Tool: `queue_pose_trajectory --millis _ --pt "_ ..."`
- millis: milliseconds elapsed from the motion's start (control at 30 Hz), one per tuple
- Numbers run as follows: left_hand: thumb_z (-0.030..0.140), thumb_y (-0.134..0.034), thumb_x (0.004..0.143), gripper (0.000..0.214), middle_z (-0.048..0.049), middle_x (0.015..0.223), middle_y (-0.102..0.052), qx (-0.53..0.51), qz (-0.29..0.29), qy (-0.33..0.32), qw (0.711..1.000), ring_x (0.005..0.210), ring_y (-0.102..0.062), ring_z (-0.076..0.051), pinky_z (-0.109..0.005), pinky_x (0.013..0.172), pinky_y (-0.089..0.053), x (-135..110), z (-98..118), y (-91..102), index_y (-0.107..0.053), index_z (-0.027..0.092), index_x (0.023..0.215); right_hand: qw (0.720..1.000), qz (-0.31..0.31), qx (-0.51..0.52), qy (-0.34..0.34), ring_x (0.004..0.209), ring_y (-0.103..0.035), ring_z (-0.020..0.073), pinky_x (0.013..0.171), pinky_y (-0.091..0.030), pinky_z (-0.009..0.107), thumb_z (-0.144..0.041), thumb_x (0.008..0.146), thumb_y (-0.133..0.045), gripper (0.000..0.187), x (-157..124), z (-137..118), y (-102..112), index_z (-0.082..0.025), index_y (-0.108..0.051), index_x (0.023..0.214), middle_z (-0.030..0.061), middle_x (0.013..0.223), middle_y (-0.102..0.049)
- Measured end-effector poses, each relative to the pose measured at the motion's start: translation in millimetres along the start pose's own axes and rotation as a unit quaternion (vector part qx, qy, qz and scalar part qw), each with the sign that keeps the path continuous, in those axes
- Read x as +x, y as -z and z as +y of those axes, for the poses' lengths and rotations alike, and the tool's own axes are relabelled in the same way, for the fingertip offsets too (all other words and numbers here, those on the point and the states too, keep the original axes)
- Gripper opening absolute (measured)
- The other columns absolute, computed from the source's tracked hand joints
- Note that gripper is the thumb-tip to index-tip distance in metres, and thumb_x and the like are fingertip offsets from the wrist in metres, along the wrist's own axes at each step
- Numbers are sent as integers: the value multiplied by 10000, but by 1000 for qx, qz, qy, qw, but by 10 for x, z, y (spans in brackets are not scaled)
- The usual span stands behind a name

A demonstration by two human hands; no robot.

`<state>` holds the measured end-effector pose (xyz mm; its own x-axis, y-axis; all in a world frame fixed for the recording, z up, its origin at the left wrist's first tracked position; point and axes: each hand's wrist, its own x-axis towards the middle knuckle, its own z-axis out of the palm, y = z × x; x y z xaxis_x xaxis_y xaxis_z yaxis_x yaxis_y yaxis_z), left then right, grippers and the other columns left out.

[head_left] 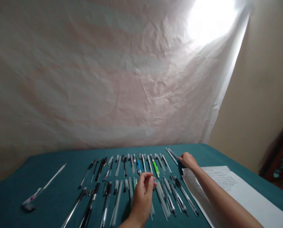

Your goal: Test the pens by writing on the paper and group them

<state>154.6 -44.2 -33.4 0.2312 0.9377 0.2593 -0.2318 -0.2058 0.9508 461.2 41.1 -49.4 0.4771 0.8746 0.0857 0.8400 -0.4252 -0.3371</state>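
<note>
My right hand [188, 160] reaches to the far right of the pen rows, its fingers pinched on the near end of a thin clear pen [173, 153]. Another pale pen [172, 156] lies beside that one. My left hand [143, 191] hovers low over the front row, fingers curled in and thumb against them; what it holds, if anything, is hidden. Just beyond it lie a pen with a bright green grip [156, 168] and one with a blue grip [138, 166]. Clear pens [162, 199] lie to its right, partly overlapping. Black pens [91, 205] lie farther left.
Two rows of pens and caps cover the middle of the dark green tablecloth [48, 161]. Written sheets of paper [238, 193] lie at the right, under my right forearm. A long pale stick-like item with a dark end [45, 186] lies far left. A wrinkled pale sheet [96, 79] hangs behind.
</note>
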Motion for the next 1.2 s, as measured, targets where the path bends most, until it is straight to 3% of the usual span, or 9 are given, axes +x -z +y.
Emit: queue_pose_trajectory --millis 267,500,767,1033,1200 --pt "327 -463 882 170 -29 852 -585 45 -29 -19 998 792 -578 -180 -296 761 -426 -3 -62 24 -520 194 971 1000 -12 2 -9 782 -649 231 568 -373 240 -364 739 -558 251 57 -1 -113 -164 -701 790 140 837 -698" --pt "328 -431 895 171 -26 859 -578 60 -41 -24 997 789 -576 -175 -302 755 -427 -1 -70 32 -502 195 976 1000 11 -2 -2 818 -637 249 580 -371 256 -378 776 -505 277 -28 -102 -71 -165 -678 816 145 868 -688" --pt "332 -429 898 177 -29 857 -579 78 -41 -34 995 790 -579 -174 -301 754 -431 0 -33 29 -507 191 971 996 8 9 91 839 -622 204 659 -371 234 -372 765 -527 244 -282 -487 -142 -176 -632 865 99 891 -679" --pt "342 -431 897 184 -36 886 -584 95 -49 -35 994 812 -574 -174 -286 746 -434 -15 -65 29 -515 198 974 994 -9 -11 108 873 -613 233 671 -371 247 -245 725 -562 282 -413 -637 -257 -118 -581 976 149 928 -669" --pt "333 -437 894 178 -34 864 -586 96 -50 -41 993 803 -576 -174 -281 741 -435 -13 -67 32 -522 195 968 995 -24 -28 88 879 -619 242 652 -376 249 -166 731 -539 207 -374 -645 -244 -106 -615 914 176 927 -669"
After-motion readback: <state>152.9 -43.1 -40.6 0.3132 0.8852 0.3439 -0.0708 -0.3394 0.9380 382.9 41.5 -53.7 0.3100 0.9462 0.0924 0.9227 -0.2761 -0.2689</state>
